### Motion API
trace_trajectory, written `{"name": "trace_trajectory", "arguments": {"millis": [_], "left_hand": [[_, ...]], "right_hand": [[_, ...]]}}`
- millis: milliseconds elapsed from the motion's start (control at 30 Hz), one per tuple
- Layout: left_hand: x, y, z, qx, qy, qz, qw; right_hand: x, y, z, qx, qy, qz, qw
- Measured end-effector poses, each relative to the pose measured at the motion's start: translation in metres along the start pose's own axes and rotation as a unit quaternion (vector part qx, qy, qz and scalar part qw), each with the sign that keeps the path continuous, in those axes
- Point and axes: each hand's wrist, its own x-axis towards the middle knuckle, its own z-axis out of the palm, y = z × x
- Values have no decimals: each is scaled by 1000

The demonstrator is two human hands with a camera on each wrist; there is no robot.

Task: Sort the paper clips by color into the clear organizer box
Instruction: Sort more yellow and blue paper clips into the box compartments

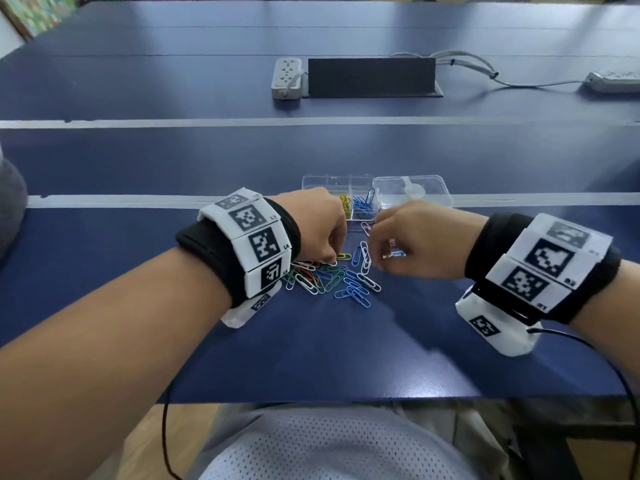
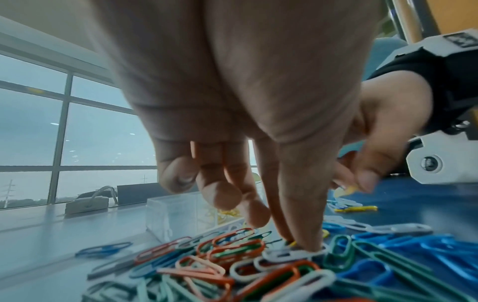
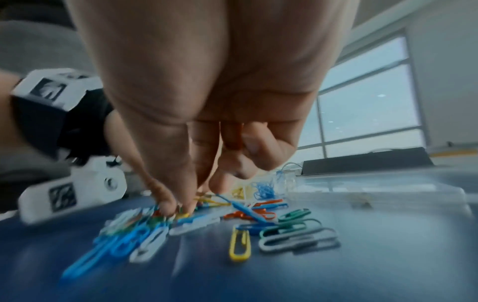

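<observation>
A heap of coloured paper clips (image 1: 332,277) lies on the blue table (image 1: 311,358) in front of the clear organizer box (image 1: 313,183). One compartment holds yellow clips (image 1: 345,202) and its neighbour blue clips (image 1: 363,206). The box's lid (image 1: 412,192) lies open to the right. My left hand (image 1: 327,259) reaches down into the heap. Its thumb and index finger (image 2: 300,243) close on a clip there, the thumb tip on a white clip (image 2: 287,254). My right hand (image 1: 382,258) hovers just right of it, fingers curled, pinching a yellow clip (image 2: 348,190). The right wrist view is blurred.
A white power strip (image 1: 286,77) and a raised black cable flap (image 1: 370,76) sit far back, with a second strip (image 1: 613,81) and cable at the right. A grey object (image 1: 10,202) is at the left edge. The table's near edge (image 1: 311,400) runs just above my lap.
</observation>
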Motion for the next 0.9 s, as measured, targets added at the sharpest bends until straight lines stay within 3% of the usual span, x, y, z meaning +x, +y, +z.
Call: {"name": "trace_trajectory", "arguments": {"millis": [167,433,633,900], "left_hand": [[-5,-2,3,0,-7,-7,1000],[-8,-3,0,-67,33,-29,997],[-10,-14,-8,-126,46,-41,990],[-15,-13,-1,-61,35,-51,996]], "right_hand": [[-6,7,-13,95,128,70,985],[-20,2,-3,-38,-12,136,990],[-13,-5,2,-54,-27,170,984],[-12,-13,1,-65,-22,170,983]]}}
